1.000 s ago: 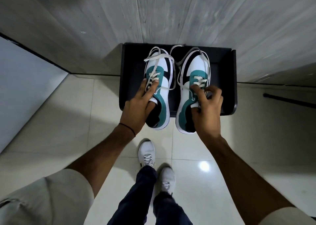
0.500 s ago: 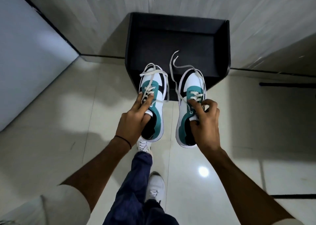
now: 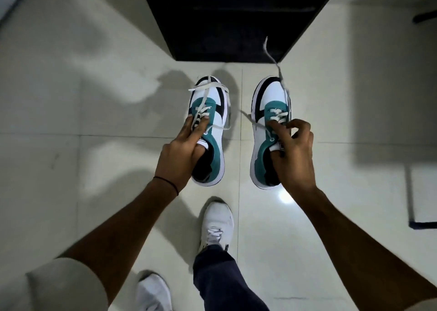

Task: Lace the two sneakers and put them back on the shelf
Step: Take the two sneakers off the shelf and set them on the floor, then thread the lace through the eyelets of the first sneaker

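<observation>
Principal risk: both sneakers are only partly laced, and the loose lace (image 3: 274,60) of the right-hand sneaker (image 3: 269,97) flies up and forward over the near edge of the black shelf (image 3: 236,26). A free end of that kind could catch on the shelf edge or drop underfoot, and the person's own white shoe (image 3: 216,223) stands directly below and between the two sneakers. A second risk is the grip itself. Each sneaker is carried by its tongue and throat only, toe pointing away, so a slackening of the fingers or a swing of the arms would probably tip one toe-down onto the tiled floor (image 3: 94,145). Slack strands also lie across the toe of the left-hand sneaker (image 3: 212,121) and could pull out of the eyelets if snagged. Hands: the left hand (image 3: 179,154) is clamped on its sneaker, fingers laid over the tongue and lower lacing; the thumb is hidden, apparently inside the opening. The right hand (image 3: 293,154) is likewise closed on its sneaker, forefinger pressed on the lacing and the other fingers curled at the collar. The hands are apart, one sneaker in each. Location: both sneakers are off the shelf, just in front of it, and, judging by their shadows, held clear of the floor. Lacing is judged not yet completed.
</observation>
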